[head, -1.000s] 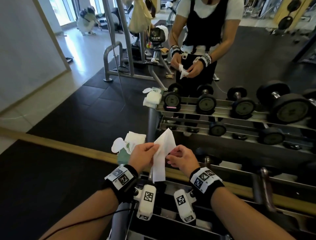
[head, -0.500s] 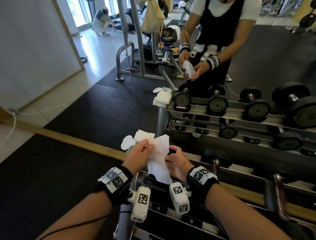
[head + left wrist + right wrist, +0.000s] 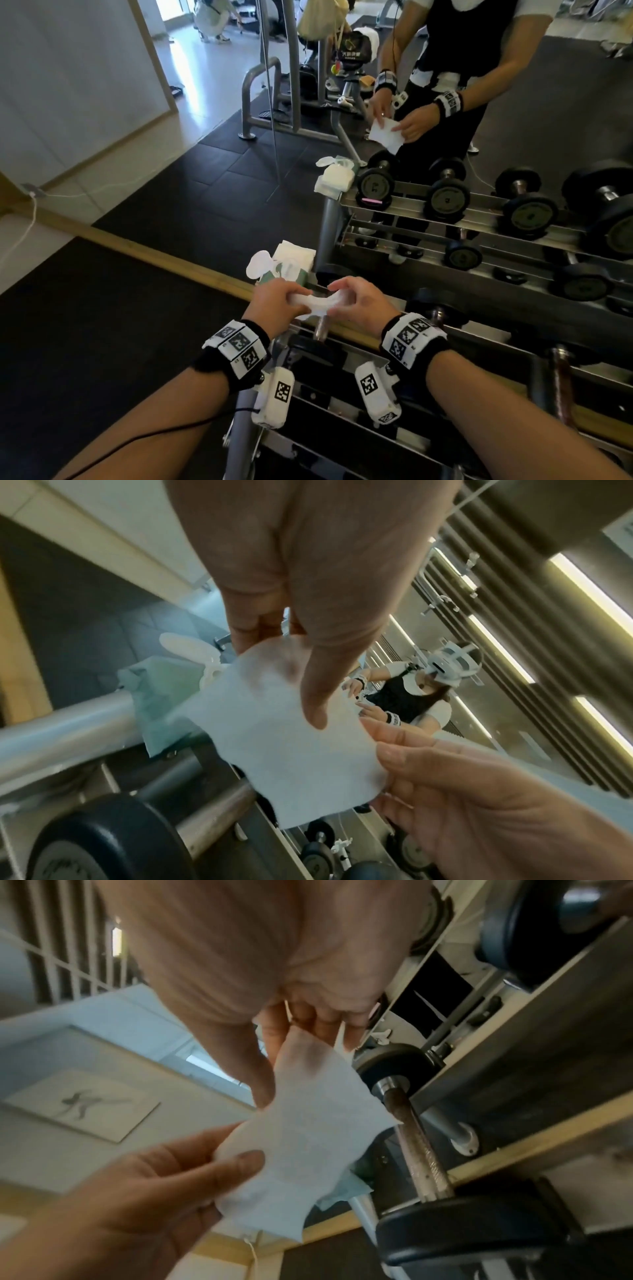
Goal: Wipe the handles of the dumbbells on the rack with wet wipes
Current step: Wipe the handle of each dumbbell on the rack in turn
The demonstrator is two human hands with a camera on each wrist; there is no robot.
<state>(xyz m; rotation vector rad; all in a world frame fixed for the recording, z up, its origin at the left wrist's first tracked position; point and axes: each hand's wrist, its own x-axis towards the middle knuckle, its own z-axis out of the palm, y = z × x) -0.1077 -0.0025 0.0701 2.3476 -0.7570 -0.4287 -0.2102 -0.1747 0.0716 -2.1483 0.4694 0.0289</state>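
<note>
Gym mirror [image 3: 513, 137] behind steel dumbbell rack [image 3: 479, 342]

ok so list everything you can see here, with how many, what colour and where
wet wipe: one, white, stretched between both hands above the nearest dumbbell
wipes pack: one, green, white flap open, on the rack's left end
dumbbell: one nearest, black ends, rusty-brown handle, under the wipe; more to the right, number unclear
rack: one, grey metal, against the mirror
mirror: one, wood-coloured lower frame, shows the person, rack and gym
floor: black mat
wrist cameras: two, white, under the wrists
left hand: pinches the wipe's left end
right hand: pinches its right end
</note>
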